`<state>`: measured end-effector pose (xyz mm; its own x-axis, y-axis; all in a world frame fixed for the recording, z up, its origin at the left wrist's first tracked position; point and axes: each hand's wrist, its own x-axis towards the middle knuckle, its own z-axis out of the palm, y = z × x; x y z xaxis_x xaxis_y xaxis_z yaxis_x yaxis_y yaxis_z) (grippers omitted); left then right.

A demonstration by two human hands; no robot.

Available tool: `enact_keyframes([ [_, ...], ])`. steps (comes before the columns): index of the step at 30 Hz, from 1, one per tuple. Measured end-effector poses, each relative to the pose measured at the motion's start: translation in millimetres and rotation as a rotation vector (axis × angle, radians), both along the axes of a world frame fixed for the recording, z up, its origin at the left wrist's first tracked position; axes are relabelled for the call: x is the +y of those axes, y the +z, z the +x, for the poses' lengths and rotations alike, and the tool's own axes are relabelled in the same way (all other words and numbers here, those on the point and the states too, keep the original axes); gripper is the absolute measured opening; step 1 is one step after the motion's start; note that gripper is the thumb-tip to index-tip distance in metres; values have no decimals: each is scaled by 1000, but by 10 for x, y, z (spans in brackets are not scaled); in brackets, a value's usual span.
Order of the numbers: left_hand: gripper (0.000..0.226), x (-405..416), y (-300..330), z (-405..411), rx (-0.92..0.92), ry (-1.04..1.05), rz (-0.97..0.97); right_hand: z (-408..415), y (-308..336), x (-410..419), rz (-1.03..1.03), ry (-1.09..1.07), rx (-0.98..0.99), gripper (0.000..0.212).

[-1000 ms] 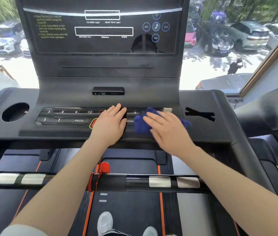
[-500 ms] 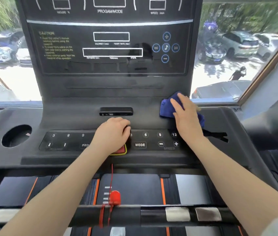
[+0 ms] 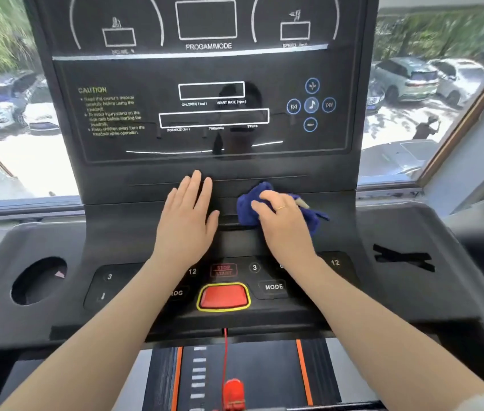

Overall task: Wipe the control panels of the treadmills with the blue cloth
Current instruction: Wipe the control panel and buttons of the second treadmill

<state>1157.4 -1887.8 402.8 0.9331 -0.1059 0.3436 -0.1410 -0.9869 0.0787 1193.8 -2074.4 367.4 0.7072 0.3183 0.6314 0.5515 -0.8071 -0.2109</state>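
A soft, light, crumpled blue cloth (image 3: 252, 207) is bunched under the curled fingers (image 3: 260, 204) of the right hand (image 3: 283, 223), low on the black treadmill control panel (image 3: 214, 120). It is judged limp and easily gripped anywhere. The left hand (image 3: 185, 221) is laid flat beside it, fingers straight.

cloth (image 3: 252, 207): deep blue, under right fingers (image 3: 264, 200)
ring (image 3: 280, 207): gold, on a right finger
console (image 3: 145, 191): matte black, under left fingers (image 3: 193, 188)
button (image 3: 223, 296): red, yellow outline, below both wrists
belt stripes (image 3: 304, 372): orange
cord (image 3: 225, 351): red
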Motion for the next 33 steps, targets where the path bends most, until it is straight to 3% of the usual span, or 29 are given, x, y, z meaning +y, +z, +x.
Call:
enact_keyframes([
  [4, 53, -9, 10, -2, -33, -30, -54, 50, 128, -118, -103, 47, -33, 25],
  [6, 52, 8, 15, -15, -52, -31, -80, 57, 150, -418, -31, -66, 50, 11],
  [11, 52, 46, -17, -1, -51, -30, -166, 212, 230, -1019, 250, -368, 50, 29],
  [14, 50, 58, -4, -24, -29, -47, -192, 328, 408, -822, 218, -237, 27, 26],
  [17, 46, 129, 49, -33, -76, -55, -286, 382, 519, -393, -20, 18, -174, 25],
  [20, 52, 285, 61, -58, -155, -73, -262, 347, 491, 130, -73, 143, -302, 24],
  [25, 57, 663, 28, -150, -181, -32, -330, 342, 362, 1041, -252, 322, -235, 43],
  [29, 59, 889, 18, -220, -174, 51, -441, 298, 308, 1476, -282, 329, -188, 47],
  [33, 60, 908, 35, -219, -205, 50, -466, 342, 309, 1332, -268, 330, -272, 47],
])
